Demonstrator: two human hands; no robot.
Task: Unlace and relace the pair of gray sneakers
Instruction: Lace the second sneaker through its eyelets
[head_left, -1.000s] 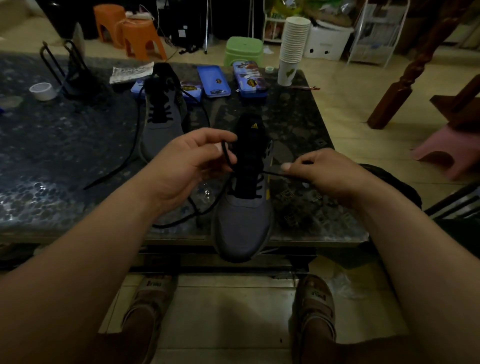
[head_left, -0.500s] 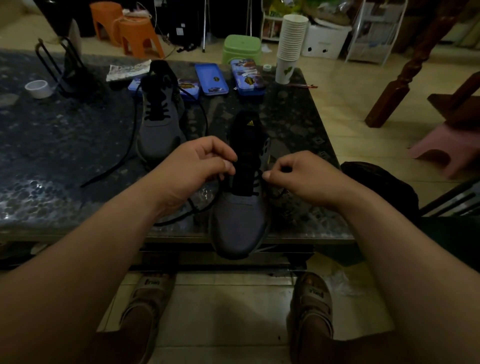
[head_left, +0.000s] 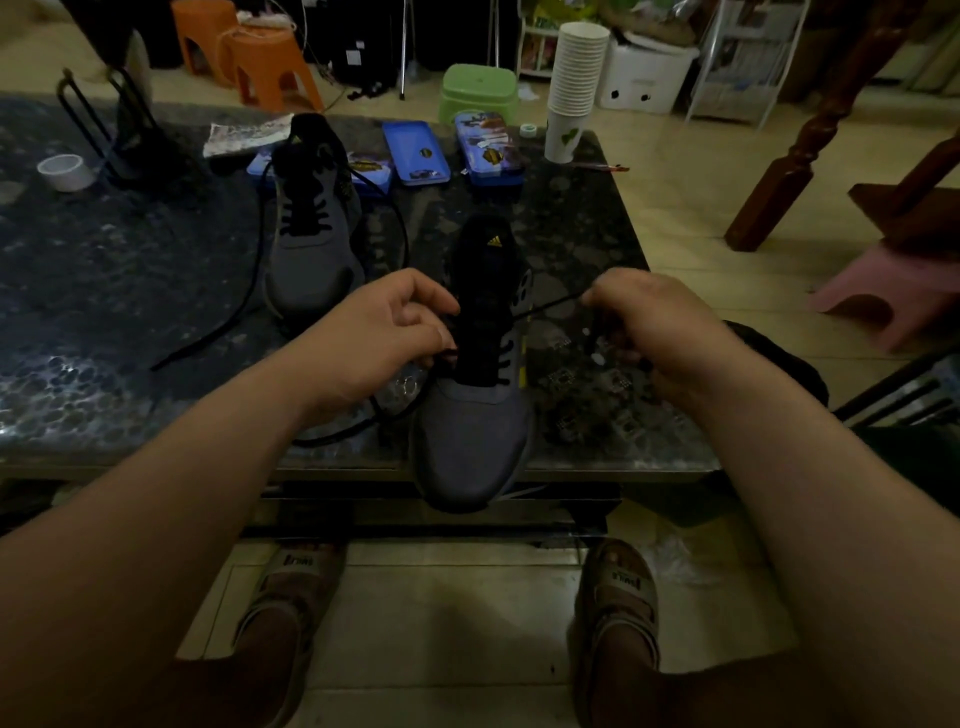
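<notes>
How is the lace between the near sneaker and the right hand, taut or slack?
Taut: the lace runs in a straight line from the near sneaker to the right hand, which pinches it.

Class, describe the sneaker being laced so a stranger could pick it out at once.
Find the dark speckled table. At its near edge, a gray sneaker sits between the left hand and right hand, both pinching its black lace. Unlike the sneaker farther back, its toe overhangs the edge.

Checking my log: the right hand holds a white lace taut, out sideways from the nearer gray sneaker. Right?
Not quite: the lace is black, not white. The head view shows the right hand holding it taut, sideways from the nearer gray sneaker.
</notes>
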